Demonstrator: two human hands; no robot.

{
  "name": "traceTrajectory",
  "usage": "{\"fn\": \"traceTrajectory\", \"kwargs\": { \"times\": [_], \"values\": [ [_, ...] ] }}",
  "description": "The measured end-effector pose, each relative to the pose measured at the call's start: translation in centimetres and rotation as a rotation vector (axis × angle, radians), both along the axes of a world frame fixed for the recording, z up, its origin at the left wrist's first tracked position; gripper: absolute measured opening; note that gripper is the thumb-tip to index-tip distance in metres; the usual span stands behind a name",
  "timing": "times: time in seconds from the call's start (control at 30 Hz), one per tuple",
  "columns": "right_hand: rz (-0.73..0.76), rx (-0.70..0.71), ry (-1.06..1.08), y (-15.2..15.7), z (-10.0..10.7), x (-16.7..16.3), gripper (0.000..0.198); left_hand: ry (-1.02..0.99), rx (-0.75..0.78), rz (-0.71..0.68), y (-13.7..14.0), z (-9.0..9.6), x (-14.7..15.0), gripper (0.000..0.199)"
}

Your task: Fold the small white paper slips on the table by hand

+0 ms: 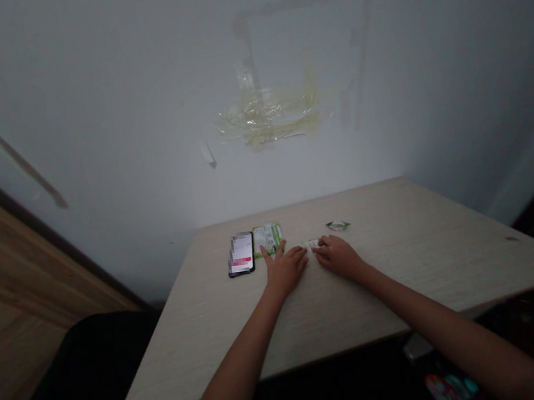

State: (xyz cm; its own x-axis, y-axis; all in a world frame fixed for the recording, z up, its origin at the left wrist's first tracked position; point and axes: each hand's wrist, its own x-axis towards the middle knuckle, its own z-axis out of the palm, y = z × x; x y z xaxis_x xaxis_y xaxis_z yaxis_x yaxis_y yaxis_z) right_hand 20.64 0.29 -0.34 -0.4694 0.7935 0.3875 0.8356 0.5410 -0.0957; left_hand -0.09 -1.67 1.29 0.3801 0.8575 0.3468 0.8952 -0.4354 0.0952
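Observation:
A small white printed piece (312,244), perhaps a paper or wrapper, lies on the table between my two hands. My right hand (339,257) has its fingers curled and pressed on the right end of it, partly covering it. My left hand (286,269) lies with fingers spread, some reaching towards the left end of the white piece; whether they touch it is too small to tell. Other fingers of that hand rest by the lower edge of a green and white packet (267,238). Left of the packet is a phone (241,254) with its screen lit.
A small folded scrap (338,225) with a dark green edge lies beyond my right hand. The pale wooden table (206,332) meets a wall (137,112) bearing clear tape (270,114). A dark chair-like shape (100,353) stands at the left, and colourful things (449,389) lie below the table.

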Motion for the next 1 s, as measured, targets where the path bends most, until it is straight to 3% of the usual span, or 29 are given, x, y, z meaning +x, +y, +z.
{"fn": "traceTrajectory", "kwargs": {
  "times": [0.4, 0.77, 1.0],
  "values": [
    [-0.046, -0.032, -0.044, -0.58, 0.57, 0.02, 0.032, -0.039, 0.050, 0.057, -0.04, -0.99, 0.58, 0.036],
    [-0.054, -0.046, -0.050, -0.50, 0.54, 0.11, 0.033, -0.061, 0.045, 0.181, -0.34, -0.59, 0.62, 0.037],
    [-0.055, -0.050, -0.041, -0.76, 0.81, 0.06, 0.033, -0.051, 0.067, 0.174, -0.31, -0.52, 0.42, 0.036]
  ]
}}
